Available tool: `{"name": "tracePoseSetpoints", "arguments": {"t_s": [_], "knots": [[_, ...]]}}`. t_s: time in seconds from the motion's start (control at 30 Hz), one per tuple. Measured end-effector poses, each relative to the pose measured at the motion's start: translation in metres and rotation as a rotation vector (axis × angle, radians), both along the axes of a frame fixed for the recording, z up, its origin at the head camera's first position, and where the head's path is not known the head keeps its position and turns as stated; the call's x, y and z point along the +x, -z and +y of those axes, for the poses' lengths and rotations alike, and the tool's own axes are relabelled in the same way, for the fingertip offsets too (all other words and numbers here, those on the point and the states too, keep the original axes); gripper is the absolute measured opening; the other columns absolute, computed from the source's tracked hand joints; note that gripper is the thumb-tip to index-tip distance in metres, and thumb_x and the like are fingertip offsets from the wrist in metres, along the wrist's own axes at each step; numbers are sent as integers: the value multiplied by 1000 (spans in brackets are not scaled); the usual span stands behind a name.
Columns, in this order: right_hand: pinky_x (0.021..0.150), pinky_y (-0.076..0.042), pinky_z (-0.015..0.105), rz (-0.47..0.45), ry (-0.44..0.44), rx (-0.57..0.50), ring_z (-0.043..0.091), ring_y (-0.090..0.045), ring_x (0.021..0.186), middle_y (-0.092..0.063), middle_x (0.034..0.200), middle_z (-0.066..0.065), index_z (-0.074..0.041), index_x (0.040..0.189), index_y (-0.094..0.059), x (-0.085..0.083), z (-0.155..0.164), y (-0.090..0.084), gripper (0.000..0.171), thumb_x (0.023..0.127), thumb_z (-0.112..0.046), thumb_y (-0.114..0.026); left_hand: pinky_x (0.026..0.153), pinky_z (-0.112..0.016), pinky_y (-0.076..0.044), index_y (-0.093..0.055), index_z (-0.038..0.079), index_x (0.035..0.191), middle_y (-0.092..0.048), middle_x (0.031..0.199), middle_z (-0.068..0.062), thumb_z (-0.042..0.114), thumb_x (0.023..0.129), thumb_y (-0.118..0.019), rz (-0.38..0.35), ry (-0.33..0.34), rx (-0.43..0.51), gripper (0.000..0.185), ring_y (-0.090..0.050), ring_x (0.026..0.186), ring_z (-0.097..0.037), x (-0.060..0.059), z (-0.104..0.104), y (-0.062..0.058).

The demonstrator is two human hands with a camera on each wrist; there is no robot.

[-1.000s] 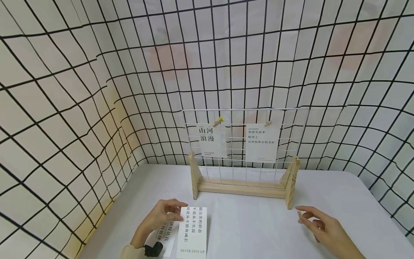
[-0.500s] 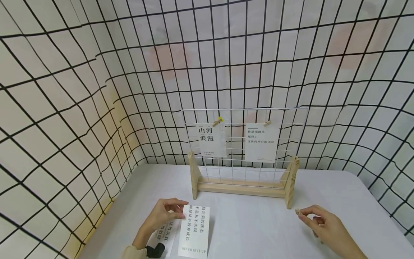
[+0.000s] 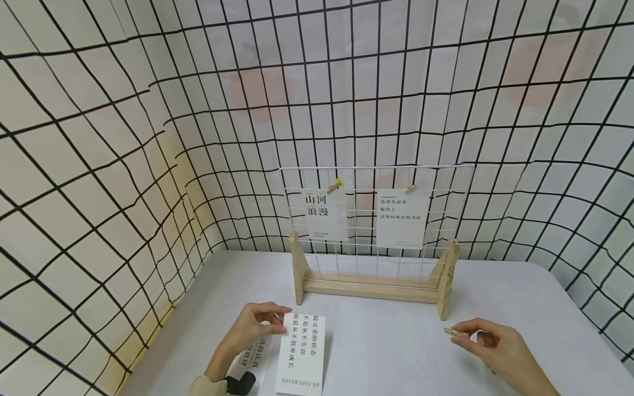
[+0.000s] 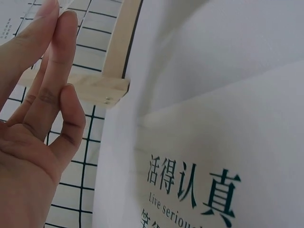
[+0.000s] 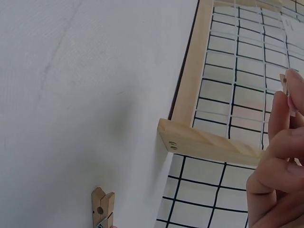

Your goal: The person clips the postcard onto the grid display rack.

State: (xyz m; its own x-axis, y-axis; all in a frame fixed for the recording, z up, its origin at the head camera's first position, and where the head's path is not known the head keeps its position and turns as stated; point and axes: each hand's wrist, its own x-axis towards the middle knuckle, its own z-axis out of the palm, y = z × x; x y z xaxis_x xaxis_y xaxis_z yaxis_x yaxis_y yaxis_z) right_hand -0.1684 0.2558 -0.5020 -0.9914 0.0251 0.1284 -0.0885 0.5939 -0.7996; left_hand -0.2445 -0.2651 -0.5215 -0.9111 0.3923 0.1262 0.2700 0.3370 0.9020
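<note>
My left hand (image 3: 257, 327) pinches a white printed card (image 3: 301, 355) by its upper left corner, between thumb and index finger. Lettering with "NEVER GIVE UP" along the bottom faces up. Under that wrist lies a second printed card (image 4: 190, 142), partly covered in the head view. At the right, my right hand (image 3: 492, 346) pinches a small wooden clothespin (image 3: 452, 331) between thumb and fingertips. Another clothespin (image 5: 102, 209) lies on the table below that hand in the right wrist view.
Behind the hands stands a white wire grid rack on a wooden base (image 3: 371, 289). Two cards hang on it, a left card (image 3: 324, 220) and a right card (image 3: 400, 220), each under a clothespin. Black-lined grid cloth (image 3: 371, 110) surrounds the white table (image 3: 376, 341).
My left hand has shifted slightly right with the card, which has tilted a little. The clothespin in my right hand has turned and now points left, with the hand slightly lower.
</note>
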Motion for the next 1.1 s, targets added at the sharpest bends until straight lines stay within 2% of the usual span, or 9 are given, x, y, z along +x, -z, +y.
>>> {"name": "tracePoseSetpoints", "arguments": {"t_s": [0.1, 0.23, 0.4, 0.57, 0.67, 0.8, 0.97, 1.1], "knots": [[45, -36, 28, 34, -1, -11, 11, -44, 55, -64, 68, -1, -15, 100, -78, 1, -1, -1, 18, 86, -23, -85, 87, -26, -51, -76, 7, 121, -74, 99, -14, 13, 82, -87, 7, -8, 7, 41, -72, 84, -13, 0, 2, -1], [48, -37, 27, -35, 34, -29, 10, -43, 57, -52, 63, -3, -13, 100, -78, -1, -2, -2, 22, 84, -25, -87, 82, -23, -54, -77, 6, 120, -76, 99, -15, 12, 82, -86, 22, -44, 17, 39, -73, 82, -12, -1, 7, -3], [51, -38, 26, -100, 35, -16, 10, -44, 60, -52, 67, -3, -12, 100, -77, -2, -2, 1, 25, 84, -28, -87, 76, -21, -57, -77, 4, 117, -76, 98, -18, 9, 79, -88, 28, -140, 80, 39, -74, 81, -10, -2, 16, -5], [52, -37, 27, -52, -5, -6, 10, -45, 61, -58, 70, -3, -16, 97, -78, -2, -4, 2, 20, 84, -28, -87, 79, -26, -63, -76, -4, 115, -74, 98, -21, 1, 78, -87, 12, -247, 250, 39, -77, 82, -12, -3, 30, -4], [52, -37, 27, -3, -27, 5, 10, -46, 61, -65, 73, -6, -17, 97, -79, -1, -5, 3, 16, 84, -25, -86, 79, -28, -63, -75, -6, 114, -76, 95, -15, -2, 77, -87, 6, -304, 363, 39, -78, 80, -13, -4, 41, -3], [53, -38, 25, 20, -38, 31, 8, -46, 62, -67, 76, -9, -19, 97, -80, -1, -5, 5, 15, 84, -23, -86, 76, -27, -63, -74, -10, 115, -76, 89, -2, -6, 76, -86, 13, -373, 494, 40, -77, 76, -14, -5, 55, 0], [53, -37, 25, 17, -67, 63, 6, -45, 63, -66, 76, -11, -20, 97, -80, -1, -5, 7, 15, 84, -23, -86, 75, -26, -62, -70, -14, 117, -76, 85, 3, -11, 78, -82, 10, -441, 620, 41, -77, 72, -13, -9, 70, 7], [51, -37, 24, 73, -118, 72, 5, -44, 61, -67, 76, -14, -20, 95, -80, -1, -6, 11, 13, 84, -18, -86, 72, -24, -62, -66, -18, 121, -75, 83, 5, -15, 80, -78, 13, -466, 681, 43, -76, 71, -11, -14, 81, 10]]}}
